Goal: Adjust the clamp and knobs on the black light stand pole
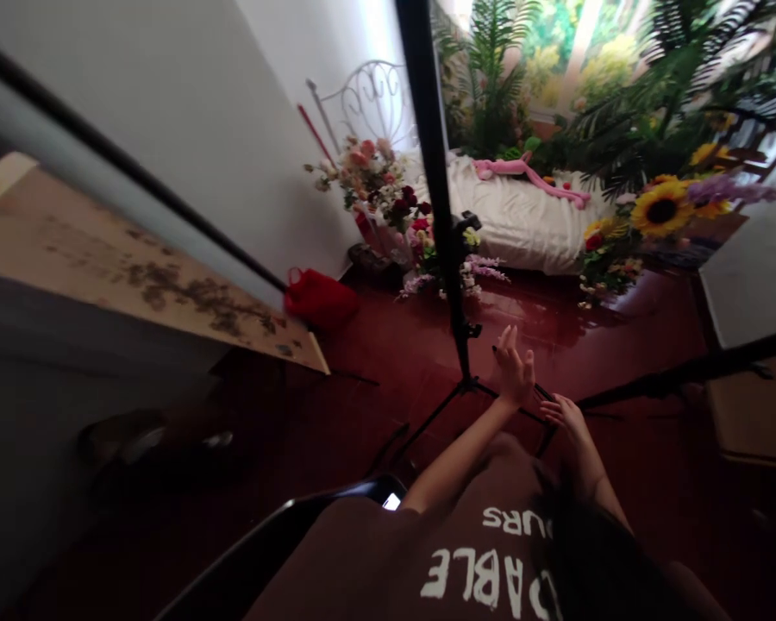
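Below, left hand (514,366), right hand (564,416) open over glossy red floor (595,354); tripod (456,285) beside, flowered bed (517,216) beyond.

Tripod stand (451,241) in front; bed (517,220) behind it, plush toy (530,177) on top, flowers (368,181) beside; wooden board (122,267) left, prob. against wall (168,147).

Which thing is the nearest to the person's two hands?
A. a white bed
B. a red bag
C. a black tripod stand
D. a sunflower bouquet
C. The black tripod stand rises just ahead of the left hand and right hand; the red bag and white bed lie farther off.
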The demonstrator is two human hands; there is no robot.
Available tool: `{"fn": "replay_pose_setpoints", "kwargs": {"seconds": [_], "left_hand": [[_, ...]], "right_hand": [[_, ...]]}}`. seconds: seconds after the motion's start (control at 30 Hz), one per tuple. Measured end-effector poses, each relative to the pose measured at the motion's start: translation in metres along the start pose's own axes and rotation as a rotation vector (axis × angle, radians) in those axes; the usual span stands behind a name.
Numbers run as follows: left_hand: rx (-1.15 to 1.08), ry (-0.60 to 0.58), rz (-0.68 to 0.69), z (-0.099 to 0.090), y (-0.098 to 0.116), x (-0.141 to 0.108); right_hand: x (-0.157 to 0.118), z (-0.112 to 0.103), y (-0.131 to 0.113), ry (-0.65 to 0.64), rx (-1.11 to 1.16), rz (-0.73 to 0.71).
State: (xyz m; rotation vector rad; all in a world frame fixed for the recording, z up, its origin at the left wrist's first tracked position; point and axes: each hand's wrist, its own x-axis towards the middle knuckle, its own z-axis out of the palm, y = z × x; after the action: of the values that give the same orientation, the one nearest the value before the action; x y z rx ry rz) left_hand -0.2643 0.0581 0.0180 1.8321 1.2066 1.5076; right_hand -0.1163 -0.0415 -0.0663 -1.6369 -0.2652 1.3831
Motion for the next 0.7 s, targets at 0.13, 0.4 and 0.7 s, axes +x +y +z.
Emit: {"fn": "replay_pose_setpoints", "kwargs": {"seconds": [0.13,0.4,0.7], "left_hand": [[-0.105,-0.208,0.082,0.03,0.018,0.0],[-0.407,-0.721,0.301,0.116,0.059,-0.002],[-0.459,-0.906,0.233,0.196,0.104,-0.021]], "right_hand": [[-0.019,-0.038,-0.002,0.179,0.202,-0.034],[-0.053,-0.109,-0.039,0.442,0.495,-0.284],[-0.076,-0.153,-0.111,0.468,0.186,-0.495]]}}
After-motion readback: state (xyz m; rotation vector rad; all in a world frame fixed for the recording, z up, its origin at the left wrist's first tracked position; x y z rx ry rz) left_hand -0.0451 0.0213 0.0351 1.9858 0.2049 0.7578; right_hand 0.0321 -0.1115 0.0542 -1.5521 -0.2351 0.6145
